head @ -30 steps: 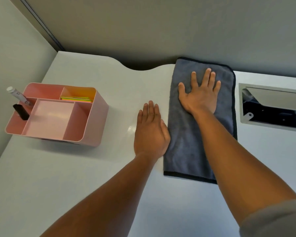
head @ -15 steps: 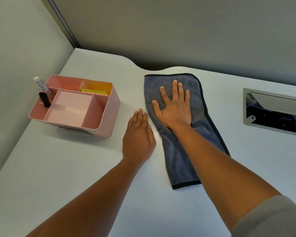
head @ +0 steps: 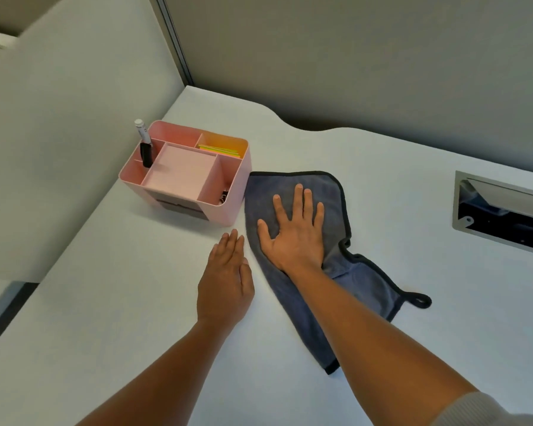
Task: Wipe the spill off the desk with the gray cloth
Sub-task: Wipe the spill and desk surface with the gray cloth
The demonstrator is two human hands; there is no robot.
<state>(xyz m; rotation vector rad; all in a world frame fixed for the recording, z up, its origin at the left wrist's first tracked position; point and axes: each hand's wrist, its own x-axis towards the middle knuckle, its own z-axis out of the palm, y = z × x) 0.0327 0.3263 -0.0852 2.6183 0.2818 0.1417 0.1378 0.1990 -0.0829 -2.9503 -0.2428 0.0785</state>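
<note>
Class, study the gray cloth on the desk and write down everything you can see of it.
The gray cloth looks like plush microfibre, blue-gray with dark edging and a small hanging loop at one corner. It lies flat on the white desk, bunched and folded near its right side. The right hand presses on it, palm down with fingers spread. Its left edge nearly reaches the pink organizer.
</note>
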